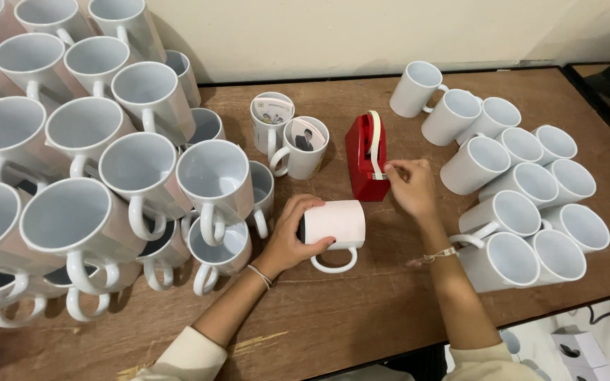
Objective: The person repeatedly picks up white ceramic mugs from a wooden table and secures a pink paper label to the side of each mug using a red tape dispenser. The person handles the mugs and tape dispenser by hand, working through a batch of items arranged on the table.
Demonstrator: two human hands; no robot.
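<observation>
My left hand (287,240) grips a white mug (335,224) lying on its side on the wooden table (361,310), handle toward me, with a paper sheet wrapped round it. My right hand (412,187) pinches the end of the pale tape (375,152) at the front of a red tape dispenser (363,159) that stands just beyond the mug. Two upright mugs (291,137) with printed paper rolled inside stand left of the dispenser.
A tall stack of white mugs (86,162) fills the left side, handles toward me. Several plain white mugs (517,194) lie packed together on the right. A wall runs along the table's far edge. Below the near right edge is a box (573,349).
</observation>
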